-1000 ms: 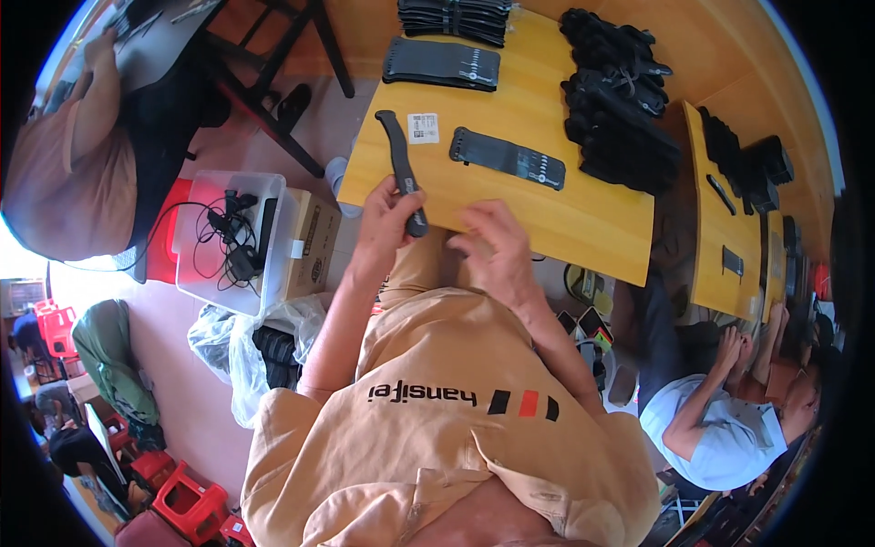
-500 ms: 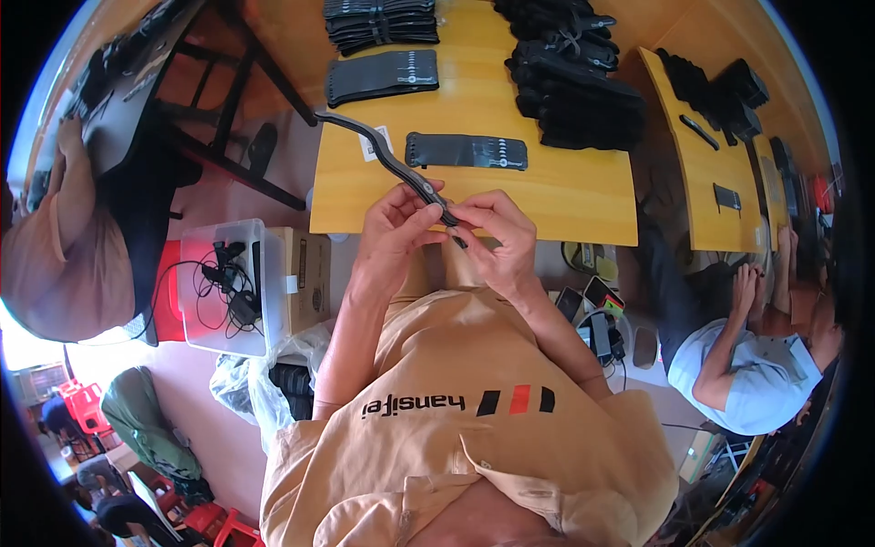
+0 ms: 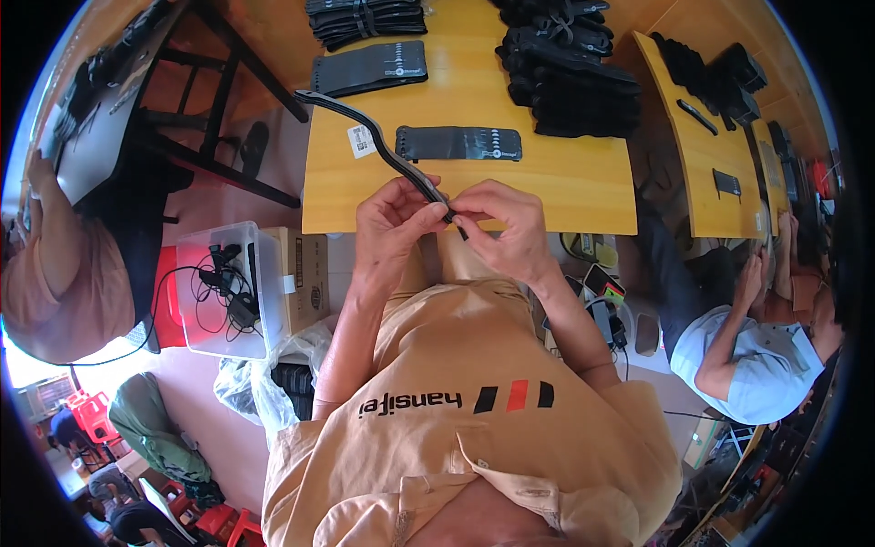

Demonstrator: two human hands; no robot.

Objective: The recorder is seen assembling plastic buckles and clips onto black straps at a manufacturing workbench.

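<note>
A long black fabric strip, seen nearly edge-on, runs from between my hands up and left over the table edge. My left hand pinches it near its lower end, thumb on top. With bent fingers, my right hand grips the very end of the same strip; the fingertips hide part of it. Beyond my hands, a flat black printed band lies on the yellow table. A small white label lies beside the strip.
Black folded bands and a strapped bundle lie at the table's far left, with black fabric stacks at far right. A clear bin of cables stands lower left beside a cardboard box. Co-workers sit left and right.
The whole view has shifted slightly. The strip is turned a little more edge-on, and my right fingers have shifted at its end. Both hands still grip it.
</note>
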